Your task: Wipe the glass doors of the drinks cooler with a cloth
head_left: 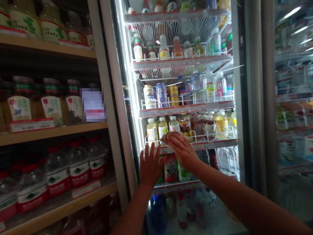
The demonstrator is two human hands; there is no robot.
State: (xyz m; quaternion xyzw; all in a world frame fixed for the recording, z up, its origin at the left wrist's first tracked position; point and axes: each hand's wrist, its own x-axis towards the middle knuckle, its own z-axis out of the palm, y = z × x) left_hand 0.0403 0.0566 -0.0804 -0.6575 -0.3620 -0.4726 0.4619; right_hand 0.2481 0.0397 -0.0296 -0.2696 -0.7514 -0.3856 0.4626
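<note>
My right hand [184,151] presses a crumpled cloth [168,135] against the glass door [225,212] of a lit drinks cooler. Much of the cloth is covered by the fingers. To its left, my left hand [149,168] is raised to the glass, open, with fingers spread and nothing in it; whether it touches the pane I cannot tell. Behind the glass, small yellow juice bottles [152,130] stand just above the hands. A red package [170,169] shows between my forearms on a lower cooler shelf.
Wooden shelves [58,130] on the left hold bottled drinks, including red-capped water bottles [57,171]. A metal door frame [256,98] borders the cooler on the right, beside another glass-fronted section [293,137]. Cans [161,95] stand on a middle cooler shelf.
</note>
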